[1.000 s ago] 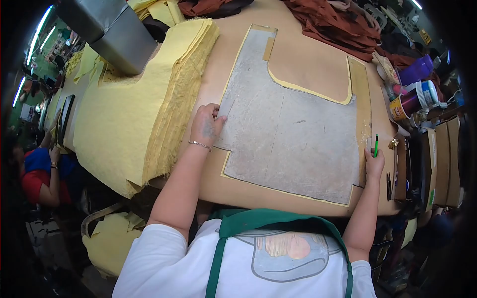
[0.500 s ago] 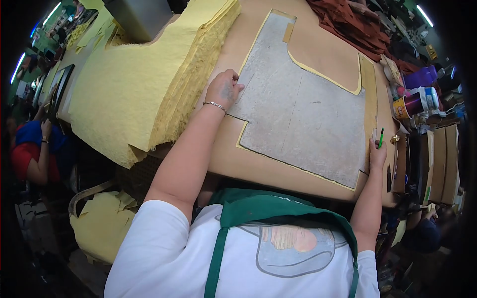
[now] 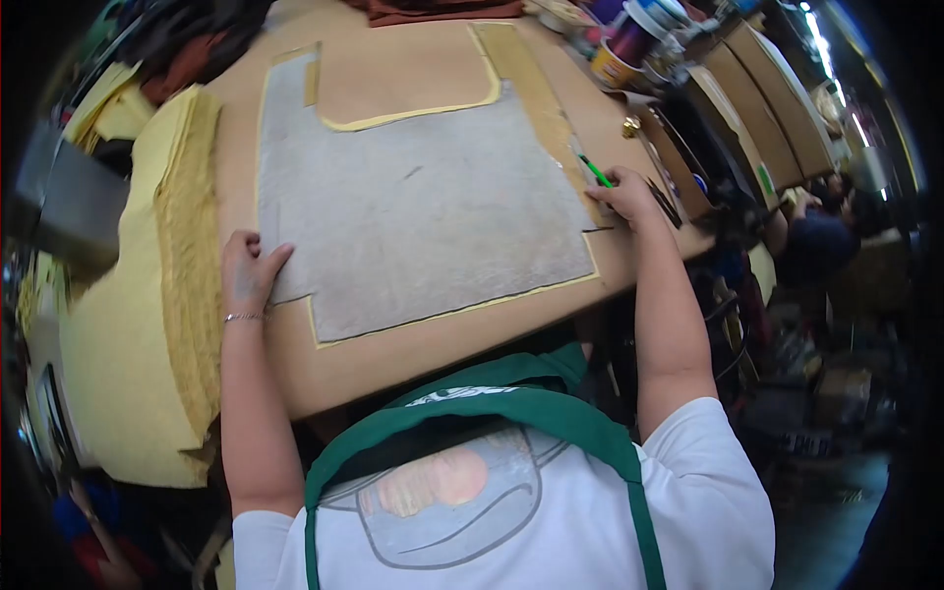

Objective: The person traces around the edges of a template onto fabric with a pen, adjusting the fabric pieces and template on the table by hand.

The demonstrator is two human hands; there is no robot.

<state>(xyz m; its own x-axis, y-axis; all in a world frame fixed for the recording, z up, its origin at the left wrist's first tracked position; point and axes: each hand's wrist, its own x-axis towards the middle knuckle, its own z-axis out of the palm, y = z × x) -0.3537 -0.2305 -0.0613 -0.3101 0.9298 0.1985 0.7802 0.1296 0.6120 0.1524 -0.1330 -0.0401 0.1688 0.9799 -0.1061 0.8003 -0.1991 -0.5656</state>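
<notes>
A large grey pattern sheet [image 3: 413, 206] with a cut-out at its far side lies flat, with a thin yellow layer showing along its borders. At its left edge is my left hand [image 3: 246, 275], fingers curled and thumb over the sheet's edge; what the fingertips press on is partly hidden. My right hand [image 3: 624, 195] grips a green pen [image 3: 596, 171] beside the sheet's right edge. A brownish-yellow strip [image 3: 531, 88] runs along that right side.
A thick stack of yellow fabric [image 3: 147, 295] stands left, with a grey metal block [image 3: 79, 202] beyond it. Brown cloth [image 3: 442, 10] lies at the far edge. Right are a cardboard box [image 3: 678, 162], dark pens [image 3: 664, 202] and containers [image 3: 629, 44]. Another person sits lower left.
My view has turned to the right, so the sheet and stack appear further left. My left hand stays by the sheet's left edge; my right hand still holds the green pen, now tilted over.
</notes>
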